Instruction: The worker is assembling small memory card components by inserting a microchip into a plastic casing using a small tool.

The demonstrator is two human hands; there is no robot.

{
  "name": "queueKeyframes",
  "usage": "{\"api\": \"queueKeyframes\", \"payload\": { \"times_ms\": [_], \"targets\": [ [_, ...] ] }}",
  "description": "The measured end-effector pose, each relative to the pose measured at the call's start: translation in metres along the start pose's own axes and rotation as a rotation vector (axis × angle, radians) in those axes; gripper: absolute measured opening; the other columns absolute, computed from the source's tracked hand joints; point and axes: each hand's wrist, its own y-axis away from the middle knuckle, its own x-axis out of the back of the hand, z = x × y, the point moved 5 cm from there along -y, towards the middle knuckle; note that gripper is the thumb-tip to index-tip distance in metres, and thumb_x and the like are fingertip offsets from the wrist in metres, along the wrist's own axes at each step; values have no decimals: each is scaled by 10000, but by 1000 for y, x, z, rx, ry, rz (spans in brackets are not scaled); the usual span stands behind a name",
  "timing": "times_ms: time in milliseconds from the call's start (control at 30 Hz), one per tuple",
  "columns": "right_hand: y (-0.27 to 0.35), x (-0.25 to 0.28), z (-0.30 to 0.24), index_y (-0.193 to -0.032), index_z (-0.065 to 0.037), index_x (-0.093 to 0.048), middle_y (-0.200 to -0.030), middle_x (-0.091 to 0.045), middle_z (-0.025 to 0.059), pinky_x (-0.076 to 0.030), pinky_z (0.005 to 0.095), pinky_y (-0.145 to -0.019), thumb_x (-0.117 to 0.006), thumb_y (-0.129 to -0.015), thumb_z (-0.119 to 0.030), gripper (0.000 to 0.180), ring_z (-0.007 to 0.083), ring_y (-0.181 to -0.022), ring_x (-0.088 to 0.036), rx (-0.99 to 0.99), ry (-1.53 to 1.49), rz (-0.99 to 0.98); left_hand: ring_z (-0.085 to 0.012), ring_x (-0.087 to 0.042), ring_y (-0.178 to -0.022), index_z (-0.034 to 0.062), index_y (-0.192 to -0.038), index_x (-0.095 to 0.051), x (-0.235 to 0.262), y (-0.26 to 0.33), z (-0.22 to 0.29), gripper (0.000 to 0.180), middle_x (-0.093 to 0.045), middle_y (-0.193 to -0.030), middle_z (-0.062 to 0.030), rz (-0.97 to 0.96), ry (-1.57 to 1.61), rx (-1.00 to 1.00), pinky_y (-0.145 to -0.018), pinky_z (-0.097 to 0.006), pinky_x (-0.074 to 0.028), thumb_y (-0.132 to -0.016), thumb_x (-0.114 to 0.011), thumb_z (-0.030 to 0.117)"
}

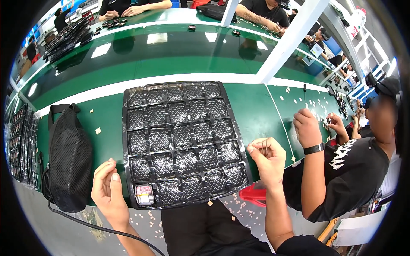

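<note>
One small part (144, 195) seated in near-left pocket of black tray (184, 143); other pockets look empty. Left hand (109, 190) loosely curled at tray's near-left corner, gripping nothing. Right hand (267, 157) closed, pinching thin dark tool (265, 146). Best pressed flat, tray steadied. Mesh bag (68, 164) left. Co-worker's hands (308, 128) farther right on green table (179, 59).

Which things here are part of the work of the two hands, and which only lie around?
In the work:
black compartment tray
small pale part in its near-left compartment
left hand beside that corner
right hand, pinching something thin

Lying about:
black mesh bag
paper scraps
stacked trays at far left
</note>
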Motion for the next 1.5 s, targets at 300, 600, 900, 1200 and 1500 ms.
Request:
{"api": "queueKeyframes", "payload": {
  "times_ms": [300,600,900,1200,1500],
  "targets": [
    [2,3,2,-880,38,-674,-830,-698,35,-482,190,-650,-743,-879,82,83,36,-724,-598,-34,133,15,-213,-615,-1195,-61,-1193,-643,-3,1,-1,220,-633,-1260,-135,1,-12,-5,-1036,-340,-483,-999,-546,-21],
    [12,13,-6,-855,25,-668,-748,-644,10,-431,215,-588,-731,-868,76,83,27,-662,-513,-12,338,20,-225,-631,-1158,-48,-1141,-651,12,7,3,177,-631,-1221,-139,172,-11,-90,-945,-345,-532,-1007,-537,-23],
    [-4,26,-40,-1144,2,-713,-1143,-686,176,-545,321,-802,-731,-866,12,279,256,-936,-699,102,675,-53,-319,-573,-1263,-65,-1183,-581,27,71,7,212,-565,-1312,-201,399,-259,-184,-1035,-395,-481,-999,-479,-42],
    [-60,46,-14,-1147,-82,-727,-1107,-694,163,-544,448,-837,-730,-911,-267,300,354,-943,-701,15,1088,76,-305,-561,-1178,-99,-1239,-559,23,163,-25,333,-501,-1334,-210,472,-392,-1,-1015,-398,-475,-975,-653,82],
    [40,-32,-90,-1108,0,-647,-1091,-746,152,-509,205,-623,-966,-658,-97,560,75,-742,-652,279,231,-424,-293,-642,-951,89,-1099,-604,-25,163,64,159,-467,-1205,-134,-137,-120,-355,-820,-374,-584,-962,-685,98]
  ]
}}
